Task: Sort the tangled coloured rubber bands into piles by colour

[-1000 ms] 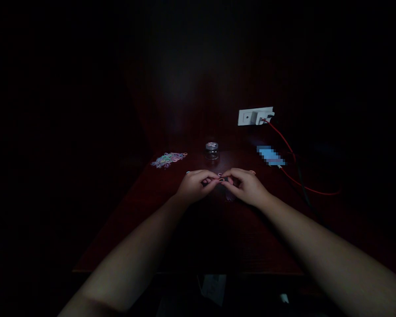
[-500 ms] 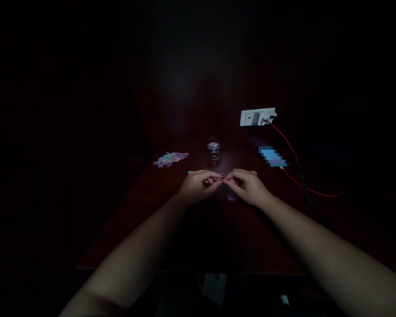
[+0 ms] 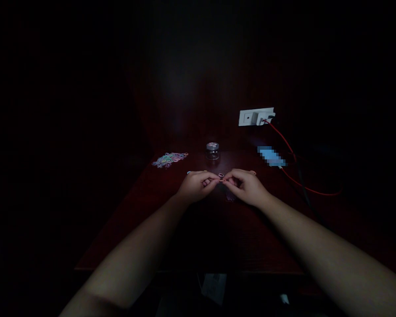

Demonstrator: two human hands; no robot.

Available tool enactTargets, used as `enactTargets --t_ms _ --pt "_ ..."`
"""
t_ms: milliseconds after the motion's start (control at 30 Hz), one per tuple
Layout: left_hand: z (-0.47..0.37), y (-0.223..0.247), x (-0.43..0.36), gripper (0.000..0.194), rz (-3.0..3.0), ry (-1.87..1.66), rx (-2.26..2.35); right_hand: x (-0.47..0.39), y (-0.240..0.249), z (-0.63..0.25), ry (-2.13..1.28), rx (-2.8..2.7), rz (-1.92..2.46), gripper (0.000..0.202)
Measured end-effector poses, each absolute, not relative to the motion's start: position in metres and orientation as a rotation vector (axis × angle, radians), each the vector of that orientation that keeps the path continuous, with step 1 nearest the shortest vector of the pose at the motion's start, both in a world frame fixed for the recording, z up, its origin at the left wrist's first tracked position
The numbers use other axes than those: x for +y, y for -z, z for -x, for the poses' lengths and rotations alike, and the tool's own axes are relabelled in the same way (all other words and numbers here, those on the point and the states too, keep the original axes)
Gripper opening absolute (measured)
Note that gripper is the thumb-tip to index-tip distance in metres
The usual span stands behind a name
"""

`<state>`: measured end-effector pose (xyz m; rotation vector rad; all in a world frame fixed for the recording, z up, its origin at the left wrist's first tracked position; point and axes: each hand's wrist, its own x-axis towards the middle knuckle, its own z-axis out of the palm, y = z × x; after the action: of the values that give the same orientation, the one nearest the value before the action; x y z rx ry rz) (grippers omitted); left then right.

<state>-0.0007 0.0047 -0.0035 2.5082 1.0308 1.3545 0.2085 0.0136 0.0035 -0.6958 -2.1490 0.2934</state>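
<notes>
My left hand (image 3: pixel 198 185) and my right hand (image 3: pixel 246 185) meet over the dark red table, fingertips almost touching. Both pinch a small orange hair tie (image 3: pixel 221 180) between thumb and forefinger, drawn taut from side to side. Just beyond it lies a pink hair tie (image 3: pixel 221 175). Partly covered by my right hand, an orange hair tie (image 3: pixel 252 172) shows at its far edge. A blue one (image 3: pixel 189 172) peeks out behind my left hand. Purple bands (image 3: pixel 230 197) lie in shadow below my right hand.
A heap of pastel hair ties (image 3: pixel 170 159) lies at the back left. Behind my hands stands a clear lidded jar (image 3: pixel 213 151). A blurred-out phone (image 3: pixel 271 156) at right joins a red cable (image 3: pixel 285 140) running to the wall socket (image 3: pixel 247 117).
The orange hair tie, a small open loop before, is now pulled into a narrow line between my fingertips. The hands have hardly moved; the view has shifted very slightly.
</notes>
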Motion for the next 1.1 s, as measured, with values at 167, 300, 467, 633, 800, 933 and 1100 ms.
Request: enactTargets --t_ms 167,300,467,633,800,933,1100 --pt "0.0001 0.0024 0.0039 0.015 -2.531 -1.340 1.043 0.0128 -0.0035 -0.2082 -0.304 -2.145 0.712 0.013" --pt "-0.0012 0.0021 0.0023 0.013 -2.514 -1.357 1.012 0.0125 -0.0044 -0.2083 -0.298 -2.144 0.717 0.013" --pt "-0.0012 0.0037 0.0029 0.014 -2.501 -1.367 0.999 0.0126 -0.0060 -0.2085 -0.279 -2.149 0.699 0.010" --pt "-0.0014 0.0044 0.0037 0.014 -2.483 -1.370 0.992 0.0129 -0.0067 -0.2083 -0.266 -2.145 0.688 0.009" --pt "-0.0021 0.0045 0.0037 0.013 -2.458 -1.357 1.014 0.0129 -0.0058 -0.2083 -0.265 -2.142 0.684 0.008" --pt "-0.0017 0.0063 0.0046 0.012 -2.447 -1.326 1.039 0.0129 -0.0054 -0.2080 -0.269 -2.137 0.679 0.006" --pt "-0.0014 0.0043 0.0032 0.014 -2.440 -1.279 1.069 0.0126 -0.0066 -0.2078 -0.264 -2.134 0.662 0.006"
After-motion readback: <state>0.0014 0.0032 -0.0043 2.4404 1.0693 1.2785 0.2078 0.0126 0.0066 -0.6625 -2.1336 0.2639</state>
